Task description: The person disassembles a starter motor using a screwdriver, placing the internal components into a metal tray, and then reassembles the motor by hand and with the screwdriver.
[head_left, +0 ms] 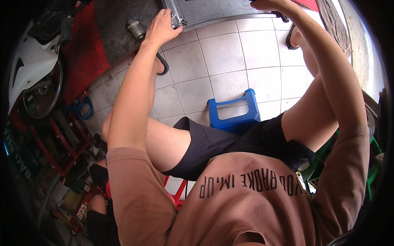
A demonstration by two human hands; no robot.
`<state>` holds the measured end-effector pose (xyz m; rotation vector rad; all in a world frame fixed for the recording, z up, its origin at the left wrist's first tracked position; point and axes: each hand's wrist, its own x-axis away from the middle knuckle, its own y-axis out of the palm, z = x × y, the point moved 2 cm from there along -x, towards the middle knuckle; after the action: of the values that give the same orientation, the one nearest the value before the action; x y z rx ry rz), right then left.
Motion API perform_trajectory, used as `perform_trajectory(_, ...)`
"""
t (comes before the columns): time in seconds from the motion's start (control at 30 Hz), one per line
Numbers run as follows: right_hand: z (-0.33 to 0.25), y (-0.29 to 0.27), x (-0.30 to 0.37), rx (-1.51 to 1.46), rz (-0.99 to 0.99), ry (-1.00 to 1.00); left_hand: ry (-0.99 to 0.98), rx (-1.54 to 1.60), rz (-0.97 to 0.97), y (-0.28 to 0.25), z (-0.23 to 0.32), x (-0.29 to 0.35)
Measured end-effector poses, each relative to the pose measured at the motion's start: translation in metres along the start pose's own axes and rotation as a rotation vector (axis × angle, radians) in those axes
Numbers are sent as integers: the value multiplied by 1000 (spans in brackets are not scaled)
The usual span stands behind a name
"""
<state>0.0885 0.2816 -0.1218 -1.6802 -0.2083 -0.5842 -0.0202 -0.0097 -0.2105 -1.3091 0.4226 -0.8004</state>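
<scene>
My left hand (161,28) reaches to the upper edge of the view, its fingers and thumb closed about a small silvery metal part (177,20) with fittings on it. That part sits at the near left corner of a grey metal tray (230,9). Beside the same hand, on its left, a dull metal cylinder-shaped part (136,30) lies on a dark patterned metal plate (117,14). Over the tray's right end is my right hand (271,5), cut off by the top edge. Its fingers are pinched at a dark thing that barely shows.
A blue plastic stool (234,110) stands on white floor tiles (223,53) between my legs. At left are a red mat (84,57), a motorcycle's white fairing (35,67) and wheel, and a coiled blue hose (84,108). A brown cloth (334,24) hangs at upper right.
</scene>
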Motion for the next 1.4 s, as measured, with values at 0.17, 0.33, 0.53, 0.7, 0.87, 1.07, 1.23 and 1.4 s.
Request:
perform_trajectory(0.17,-8,-13,4,-222,-40,237,-22,-26,45,-2,-3,5)
perform_trajectory(0.33,-5,-6,-1,-194,9,176,-67,3,-9,-5,2,3)
perform_trajectory(0.53,-5,-5,-16,-22,-243,281,-64,-37,-15,-7,7,2)
perform_trajectory(0.7,-11,-10,-3,-102,-85,214,-76,-69,-12,-5,3,1)
perform_trajectory(0.87,-16,-18,8,-179,-54,218,-79,-103,-23,-8,4,-1)
perform_trajectory(1.07,-6,-7,-5,-96,10,84,-77,-122,-49,-11,9,-3)
perform_trajectory(1.23,-6,-9,-5,-96,12,61,-83,-123,-46,-12,11,-2)
perform_trajectory(1.4,-5,-12,-10,-6,29,52,-103,-80,-32,-13,13,-4)
